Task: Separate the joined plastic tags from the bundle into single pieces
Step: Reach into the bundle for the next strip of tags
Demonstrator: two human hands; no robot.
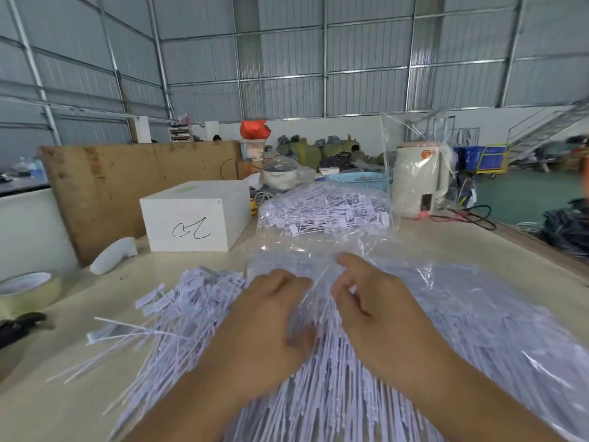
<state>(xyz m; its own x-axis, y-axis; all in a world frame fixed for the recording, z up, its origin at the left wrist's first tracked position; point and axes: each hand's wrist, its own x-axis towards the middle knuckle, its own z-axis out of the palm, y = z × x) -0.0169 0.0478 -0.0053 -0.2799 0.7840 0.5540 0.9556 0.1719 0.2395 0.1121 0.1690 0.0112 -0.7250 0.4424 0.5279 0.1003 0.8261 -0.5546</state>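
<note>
A large heap of white plastic tags [318, 393] with long thin tails covers the near table, fanning toward me. Loose single tags [178, 314] spread to the left of it. My left hand [267, 333] lies over the heap with its fingers curled into the tags. My right hand [373, 301] is just to the right, fingers curled round tag strands and the edge of a clear plastic bag [462, 301] that covers the tags on the right. What exactly each hand pinches is blurred. A second clear bag of tags [325, 208] lies further back.
A white box [194, 215] with a black scribble stands at the back left, a white bottle [111, 255] beside it. A tape roll [28, 290] and a dark tool [19, 327] lie at the left edge. A cream kettle [417, 180] stands at the back right.
</note>
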